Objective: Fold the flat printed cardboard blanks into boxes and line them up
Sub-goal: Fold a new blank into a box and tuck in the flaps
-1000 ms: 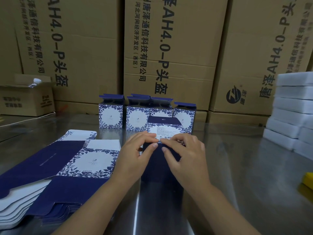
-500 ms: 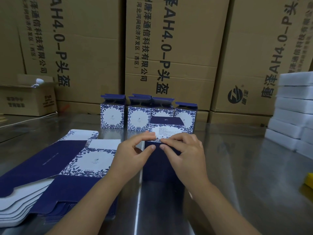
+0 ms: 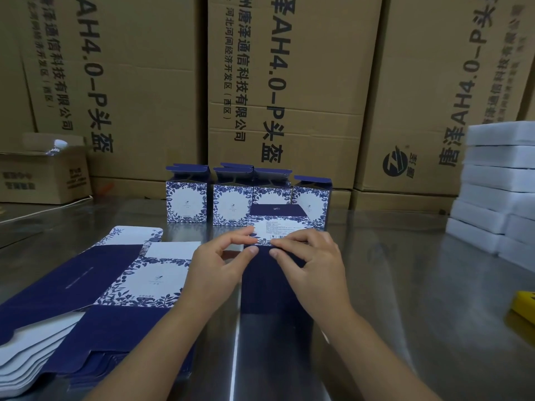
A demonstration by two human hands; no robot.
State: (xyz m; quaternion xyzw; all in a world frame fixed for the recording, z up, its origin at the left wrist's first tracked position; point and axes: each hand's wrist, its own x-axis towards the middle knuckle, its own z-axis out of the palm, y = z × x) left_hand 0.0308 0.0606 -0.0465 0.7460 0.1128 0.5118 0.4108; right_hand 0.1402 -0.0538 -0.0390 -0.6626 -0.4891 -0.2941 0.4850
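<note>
A navy and white floral cardboard blank (image 3: 270,285) lies on the steel table in front of me, its far panel with a white label raised. My left hand (image 3: 215,267) pinches the near edge of that panel between thumb and forefinger. My right hand (image 3: 311,264) pinches the same edge from the right. A fanned stack of flat blanks (image 3: 86,296) lies at the left. Several folded boxes (image 3: 231,205) with open top flaps stand in a row behind my hands.
Tall brown shipping cartons (image 3: 289,91) wall off the back of the table. A small open carton (image 3: 43,175) sits at the far left. Stacked white foam blocks (image 3: 498,186) fill the right side, and a yellow object (image 3: 525,306) lies at the right edge.
My fingers have shifted from pressing flat on the blank to pinching the panel's edge, and the labelled panel has risen slightly. The view has moved a little closer.
</note>
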